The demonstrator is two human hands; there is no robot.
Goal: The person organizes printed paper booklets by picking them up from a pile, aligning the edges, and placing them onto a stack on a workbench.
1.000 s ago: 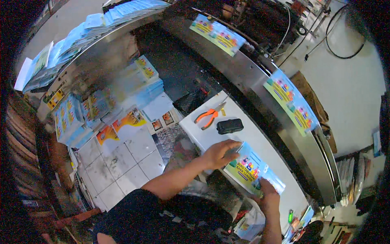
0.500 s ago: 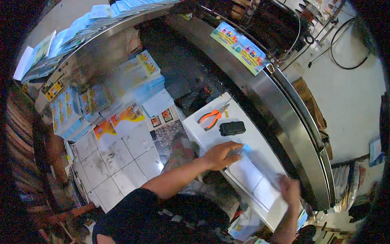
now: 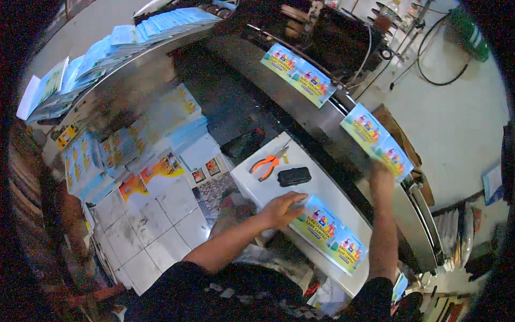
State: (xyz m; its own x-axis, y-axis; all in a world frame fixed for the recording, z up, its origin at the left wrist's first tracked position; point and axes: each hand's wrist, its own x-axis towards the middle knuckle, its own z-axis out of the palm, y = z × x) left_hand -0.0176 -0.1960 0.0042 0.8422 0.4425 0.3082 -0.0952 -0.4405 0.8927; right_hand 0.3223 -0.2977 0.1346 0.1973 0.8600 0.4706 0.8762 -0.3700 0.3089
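A stack of printed covers with blue and yellow-green cartoon pictures (image 3: 330, 236) lies on the white narrow table. My left hand (image 3: 281, 210) is at its upper left corner, fingers stretched out and touching the edge. My right hand (image 3: 382, 176) is at the lower end of another printed cover (image 3: 370, 134), over the metal rail of the machine. Its fingers are closed on that end and partly hidden. A second cover (image 3: 300, 75) rests farther up along the same rail. Orange-handled pliers (image 3: 268, 163) and a black case (image 3: 294, 176) lie on the table beyond my left hand.
Stacks of printed covers (image 3: 83, 161) stand on the left by the tiled floor (image 3: 155, 228). A fanned row of booklets (image 3: 115, 45) runs along the upper left ledge. The steel machine (image 3: 413, 236) curves along the right. A black cable (image 3: 429, 80) loops at the upper right.
My right hand has moved up from the table to the machine rail, where a printed cover now shows. The white sheet on the table is replaced from view by a printed cover.
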